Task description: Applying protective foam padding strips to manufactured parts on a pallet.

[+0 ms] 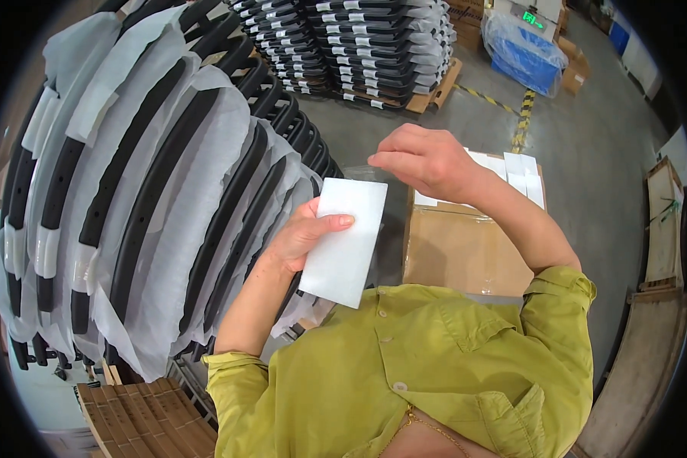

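My left hand (296,238) is closed on a white foam sheet (345,256), with the thumb flat across its face. My right hand (435,162) is raised to the right of the sheet, above a cardboard box, its fingers pinched together. Whatever may be between those fingertips is too small or too clear to make out. More white pieces (523,174) lie on the far end of the cardboard box (466,252). Close by my left arm stands a tall stack of black curved frames (149,187), with white foam wrapping (191,221) between them and white wraps around some bars.
Further stacks of black frames (366,57) stand on a wooden pallet (439,90) ahead. A blue bin (523,65) under clear plastic is at the far right. Flattened brown cardboard (149,420) is at the lower left. Wooden panels (637,366) line the right side.
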Demonstrator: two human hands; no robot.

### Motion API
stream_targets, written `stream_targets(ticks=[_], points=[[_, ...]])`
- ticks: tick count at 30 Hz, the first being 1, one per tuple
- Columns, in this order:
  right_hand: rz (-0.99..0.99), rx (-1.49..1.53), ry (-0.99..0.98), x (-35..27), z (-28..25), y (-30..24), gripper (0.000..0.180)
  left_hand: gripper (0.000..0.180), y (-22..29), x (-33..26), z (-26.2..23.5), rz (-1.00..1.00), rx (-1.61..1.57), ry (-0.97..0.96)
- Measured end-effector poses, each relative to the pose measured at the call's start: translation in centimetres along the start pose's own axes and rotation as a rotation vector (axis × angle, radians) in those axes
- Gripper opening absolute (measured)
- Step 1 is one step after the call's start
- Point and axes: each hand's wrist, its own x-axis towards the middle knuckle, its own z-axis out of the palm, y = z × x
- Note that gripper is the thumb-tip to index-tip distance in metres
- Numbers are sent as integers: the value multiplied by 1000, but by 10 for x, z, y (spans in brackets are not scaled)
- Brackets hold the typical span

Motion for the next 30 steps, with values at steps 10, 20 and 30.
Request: stream_targets(ticks=[10,20,30], points=[[-142,-7,-84,9,1,-7,23,40,-2,-6,2,-7,49,27],[1303,1799,362,-23,57,-15,10,35,-13,-13,-7,-13,203,174],[1110,1183,-258,-34,45,37,24,32,12,-62,-23,-36,558,369]])
